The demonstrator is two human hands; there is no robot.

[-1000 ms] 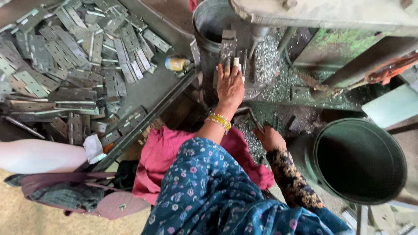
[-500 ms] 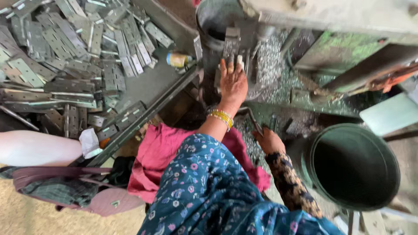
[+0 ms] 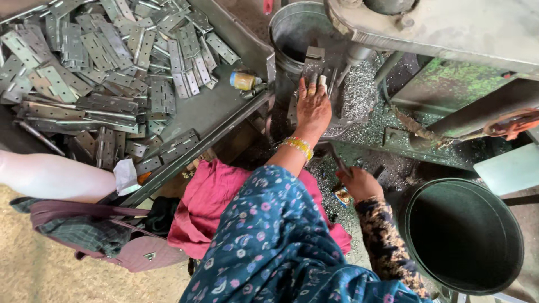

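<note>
My left hand, with bangles at the wrist, reaches up to the machine's fixture. Its fingertips hold a small grey hinge plate against that fixture. My right hand, in a patterned sleeve, sits lower and to the right. It is closed around a dark lever handle beside the machine bed. Metal shavings lie around the fixture.
A big heap of grey hinge plates fills a metal tray at the upper left. A small yellow bottle lies on the tray. A grey bucket stands behind the fixture, and a dark round tub at the lower right. A bag lies at the lower left.
The view has shifted a little. My left hand stays at the fixture and my right hand stays on the lever.
</note>
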